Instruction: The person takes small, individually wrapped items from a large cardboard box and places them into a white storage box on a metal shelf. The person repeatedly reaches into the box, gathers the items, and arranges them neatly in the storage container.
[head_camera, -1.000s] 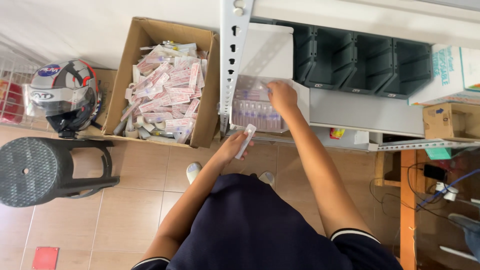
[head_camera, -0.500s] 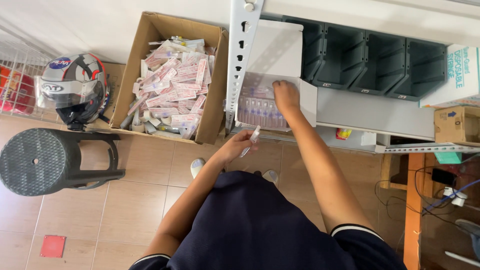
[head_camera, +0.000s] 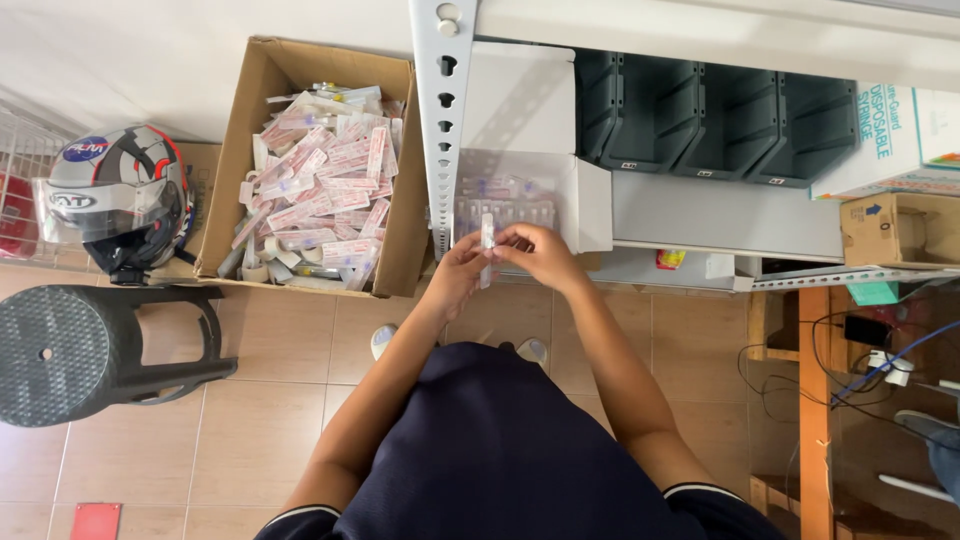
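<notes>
Now both hands have met on one packet (head_camera: 487, 248), a slim sealed strip held upright. The left hand (head_camera: 458, 272) pinches its lower part between thumb and fingertips, and the right hand (head_camera: 537, 252) grips it from the other side, fingers curled around it. Half a second ago the right hand lay flat in the white box (head_camera: 520, 150) while the left alone held the packet lower down, tilted; since then the right has come out and the packet has been raised to the box's near edge.

Both forearms reach forward from the body and converge, elbows apart, wrists nearly touching the box's front lip.

More packets of the same kind lie in a row inside the white box; their number cannot be told. Left of the grey upright post (head_camera: 443, 120), one cardboard box (head_camera: 245, 130) on the floor is heaped with packets, too many to count. Further left are one helmet (head_camera: 115, 200) and one black stool (head_camera: 70, 350). Right of the white box are three dark bins (head_camera: 720, 120).
</notes>
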